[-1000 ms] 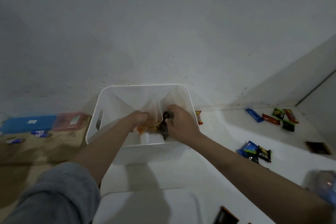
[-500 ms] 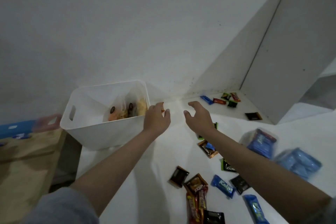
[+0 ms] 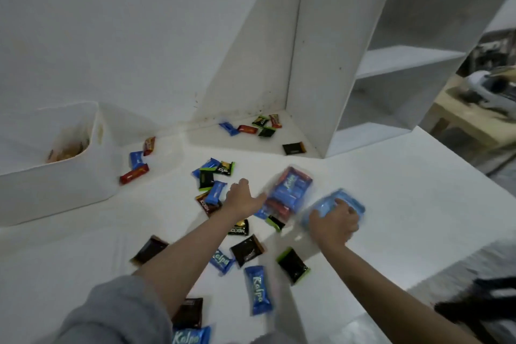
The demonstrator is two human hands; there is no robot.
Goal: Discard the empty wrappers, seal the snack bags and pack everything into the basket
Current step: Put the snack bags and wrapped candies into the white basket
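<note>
While our right hand (image 3: pixel 333 222) lies on top of a clear bag of blue snacks (image 3: pixel 335 208), fingers curled down over it and gripping it against the white counter (image 3: pixel 418 204), our left hand (image 3: pixel 243 200) reaches out flat and open, holding nothing. Its fingertips touch the near edge of a second clear bag (image 3: pixel 289 191), the one packed with blue and red bars, which lies between our two hands, just left of the right hand.

Loose wrapped snacks lie scattered around and beneath our left forearm: a blue Kelpa bar (image 3: pixel 258 289) close to us between the two arms, a black packet with green ends (image 3: pixel 293 265) just right of it, and another black packet (image 3: pixel 247 250) under the left wrist. Beyond the left hand sits a small cluster of blue, black and green packets (image 3: pixel 213 173).

Far to the left of the left hand stands the white basket (image 3: pixel 55 181), with a bag of orange snacks (image 3: pixel 67 149) already inside it; motion blur hides its details. A red bar (image 3: pixel 134 174) and a blue one lie just beside the basket's right wall. Well beyond both hands, a few more packets (image 3: pixel 251 127) rest in the corner by the white shelf unit (image 3: pixel 335 64).
</note>
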